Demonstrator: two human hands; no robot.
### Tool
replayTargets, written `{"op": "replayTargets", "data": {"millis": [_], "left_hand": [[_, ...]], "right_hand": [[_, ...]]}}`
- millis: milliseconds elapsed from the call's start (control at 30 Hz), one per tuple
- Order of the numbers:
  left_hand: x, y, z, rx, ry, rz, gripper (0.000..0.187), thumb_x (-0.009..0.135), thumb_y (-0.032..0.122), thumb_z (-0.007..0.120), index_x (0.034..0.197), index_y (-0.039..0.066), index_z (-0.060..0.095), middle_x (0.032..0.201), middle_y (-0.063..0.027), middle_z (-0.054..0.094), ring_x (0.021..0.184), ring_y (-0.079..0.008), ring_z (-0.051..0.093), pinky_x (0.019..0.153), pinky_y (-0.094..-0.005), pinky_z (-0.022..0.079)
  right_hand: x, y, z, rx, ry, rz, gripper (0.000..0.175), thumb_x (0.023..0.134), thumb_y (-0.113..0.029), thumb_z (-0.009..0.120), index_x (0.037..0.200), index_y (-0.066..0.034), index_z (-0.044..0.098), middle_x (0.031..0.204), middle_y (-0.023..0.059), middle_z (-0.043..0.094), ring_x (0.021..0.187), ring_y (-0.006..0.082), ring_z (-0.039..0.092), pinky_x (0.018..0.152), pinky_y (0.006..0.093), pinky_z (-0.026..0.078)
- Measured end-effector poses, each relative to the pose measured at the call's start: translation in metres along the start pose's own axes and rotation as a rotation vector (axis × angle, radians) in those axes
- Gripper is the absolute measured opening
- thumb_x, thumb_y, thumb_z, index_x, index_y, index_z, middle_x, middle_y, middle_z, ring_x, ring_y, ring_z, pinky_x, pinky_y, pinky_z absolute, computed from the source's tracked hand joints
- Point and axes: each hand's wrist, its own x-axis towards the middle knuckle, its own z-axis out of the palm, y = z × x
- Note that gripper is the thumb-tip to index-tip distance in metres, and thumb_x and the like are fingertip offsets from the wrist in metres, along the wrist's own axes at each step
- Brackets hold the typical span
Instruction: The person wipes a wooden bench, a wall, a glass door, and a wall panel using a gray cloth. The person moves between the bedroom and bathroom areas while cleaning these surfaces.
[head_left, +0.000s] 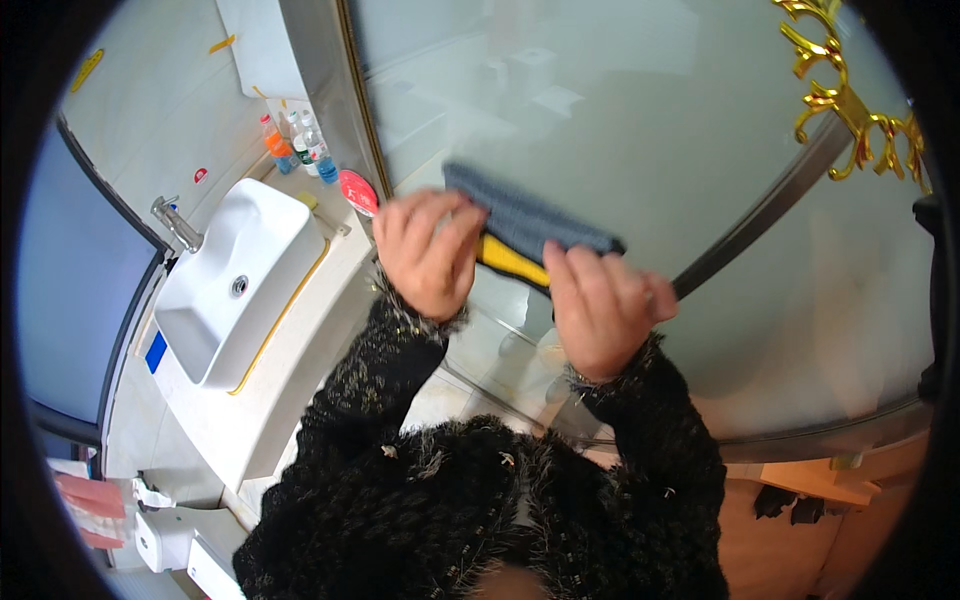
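Observation:
A window scrubber with a grey cloth pad (532, 214) and a yellow-and-black plastic body (512, 261) is before me, slanting down to the right. My left hand (431, 251) grips its left end, the fingers curled over the body. On the right end, my right hand (604, 304) is closed around it, and part of the body is hidden behind the fingers. Behind the pad is a frosted or misted glass panel (637, 157). Whether the pad touches the glass, I cannot tell. Both hands and the pad look slightly blurred.
On the left, a white washbasin (289, 300) with a chrome tap (178, 223) sits on a pale counter (262, 427). Several plastic bottles (307, 150) stand by the metal frame. Gold ornamental trim (851, 112) is at upper right; a toilet (169, 536) is at lower left.

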Motion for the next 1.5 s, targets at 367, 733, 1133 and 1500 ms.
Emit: {"op": "replayTargets", "data": {"millis": [367, 733, 1133, 1500], "left_hand": [[-0.042, -0.012, -0.009, -0.04, -0.114, -0.051, 0.026, 0.066, -0.001, 0.074, 0.089, 0.003, 0.063, 0.09, -0.0117, 0.061, 0.087, -0.0316, 0.06, 0.077, -0.0404, 0.043], [0.052, -0.073, -0.007, 0.151, 0.181, 0.043, 0.022, 0.073, 0.002, 0.069, 0.094, 0.009, 0.067, 0.096, -0.0034, 0.066, 0.092, -0.0229, 0.063, 0.08, -0.0342, 0.041], [-0.11, -0.021, -0.011, 0.145, -0.368, -0.002, 0.016, 0.065, 0.006, 0.07, 0.079, 0.007, 0.061, 0.086, -0.0064, 0.063, 0.086, -0.0226, 0.063, 0.072, -0.0341, 0.045], [-0.107, -0.033, -0.002, 0.04, -0.219, -0.185, 0.029, 0.064, 0.001, 0.073, 0.091, 0.003, 0.062, 0.093, -0.0106, 0.063, 0.082, -0.0285, 0.061, 0.068, -0.0371, 0.046]], "right_hand": [[-0.004, -0.025, 0.027, 0.065, -0.007, -0.095, 0.014, 0.076, -0.009, 0.062, 0.087, -0.0102, 0.071, 0.096, -0.0035, 0.062, 0.092, 0.0118, 0.055, 0.079, 0.0314, 0.032], [0.077, -0.032, 0.068, -0.024, 0.266, 0.038, 0.012, 0.076, -0.009, 0.064, 0.087, -0.0089, 0.069, 0.093, -0.0025, 0.061, 0.088, 0.0128, 0.056, 0.079, 0.0322, 0.032], [-0.062, -0.057, 0.052, 0.204, -0.31, -0.29, 0.016, 0.073, -0.011, 0.061, 0.086, -0.0045, 0.068, 0.091, 0.0012, 0.06, 0.086, 0.0142, 0.054, 0.077, 0.031, 0.033], [-0.047, -0.055, 0.055, 0.15, -0.263, -0.149, 0.011, 0.079, -0.01, 0.063, 0.087, -0.0071, 0.07, 0.093, -0.002, 0.062, 0.087, 0.0114, 0.056, 0.076, 0.0301, 0.033]]}}
